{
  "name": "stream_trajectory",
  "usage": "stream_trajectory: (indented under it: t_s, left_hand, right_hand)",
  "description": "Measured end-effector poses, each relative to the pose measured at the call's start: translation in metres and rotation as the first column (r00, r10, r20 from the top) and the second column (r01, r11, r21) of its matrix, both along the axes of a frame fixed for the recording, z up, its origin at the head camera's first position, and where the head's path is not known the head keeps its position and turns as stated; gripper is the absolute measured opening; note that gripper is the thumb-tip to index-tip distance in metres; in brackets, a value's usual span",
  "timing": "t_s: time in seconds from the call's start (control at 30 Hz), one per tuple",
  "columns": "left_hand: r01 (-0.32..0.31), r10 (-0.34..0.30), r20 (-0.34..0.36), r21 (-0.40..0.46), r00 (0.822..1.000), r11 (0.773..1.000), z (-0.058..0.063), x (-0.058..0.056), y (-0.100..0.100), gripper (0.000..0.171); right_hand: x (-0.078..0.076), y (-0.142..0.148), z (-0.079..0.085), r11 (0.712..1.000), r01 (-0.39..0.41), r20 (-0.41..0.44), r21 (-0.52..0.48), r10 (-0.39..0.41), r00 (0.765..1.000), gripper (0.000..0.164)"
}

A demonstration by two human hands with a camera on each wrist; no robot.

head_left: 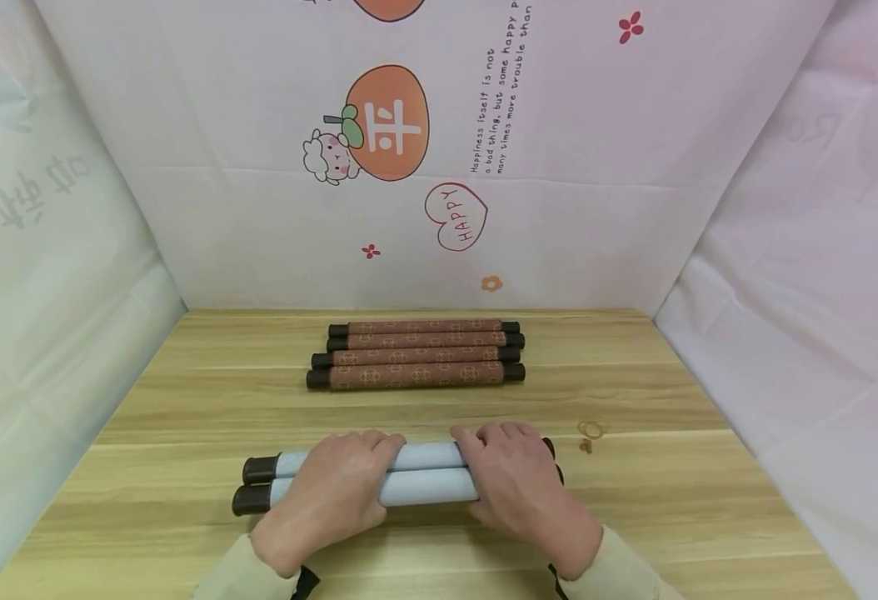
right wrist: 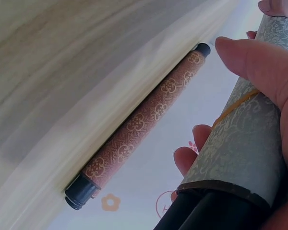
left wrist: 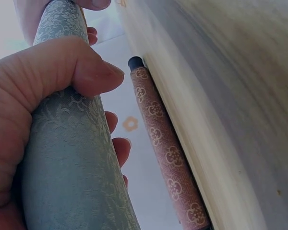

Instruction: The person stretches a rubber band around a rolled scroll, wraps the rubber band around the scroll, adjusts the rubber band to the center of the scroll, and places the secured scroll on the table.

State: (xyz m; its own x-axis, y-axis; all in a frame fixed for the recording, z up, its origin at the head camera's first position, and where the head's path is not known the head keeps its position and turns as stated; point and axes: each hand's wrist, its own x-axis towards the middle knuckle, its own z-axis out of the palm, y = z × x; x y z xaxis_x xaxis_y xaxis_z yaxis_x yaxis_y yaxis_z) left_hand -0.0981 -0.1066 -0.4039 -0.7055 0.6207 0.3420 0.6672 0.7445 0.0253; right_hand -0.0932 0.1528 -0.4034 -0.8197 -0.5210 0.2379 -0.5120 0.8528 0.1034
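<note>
Two pale blue hanging scrolls point(head_left: 431, 487), rolled up with dark end knobs, lie side by side across the front of the wooden table in the head view. My left hand point(head_left: 337, 483) grips them left of the middle, thumb on the near side and fingers over the far side. Toward the right end my right hand point(head_left: 516, 483) holds them the same way, covering part of that end. The right wrist view shows a thin yellowish rubber band point(right wrist: 235, 106) around the pale patterned roll, close to the thumb.
Behind the hands, several reddish-brown scrolls point(head_left: 416, 375) with gold flower patterns lie in a row. A loose rubber band point(head_left: 591, 430) and a small crumpled brown band point(head_left: 586, 447) lie to the right. White printed cloth point(head_left: 559, 233) hangs at the back and both sides.
</note>
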Motion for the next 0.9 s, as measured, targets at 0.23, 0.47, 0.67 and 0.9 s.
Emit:
stream_trajectory:
  t_s: [0.23,0.47,0.67,0.9]
  left_hand:
    - [0.003,-0.003,0.011,-0.007,1.000,1.000,-0.001,0.001,0.001,0.065]
    - [0.018,-0.018,-0.009,-0.001,1.000,1.000,-0.002,0.002,0.004,0.065]
    - [0.015,-0.015,-0.024,0.000,1.000,1.000,-0.002,0.002,0.006,0.065]
    - [0.026,-0.026,0.009,-0.012,1.000,1.000,-0.002,0.003,0.011,0.062]
  right_hand:
    - [0.001,-0.003,-0.003,1.000,0.003,0.002,0.011,-0.003,1.000,0.085]
    - [0.003,-0.010,-0.002,1.000,-0.009,-0.009,0.009,0.009,1.000,0.079]
    - [0.003,-0.013,-0.002,1.000,-0.005,-0.010,0.010,0.005,1.000,0.078]
    - [0.006,-0.021,-0.003,0.999,-0.032,-0.025,-0.002,0.032,0.999,0.078]
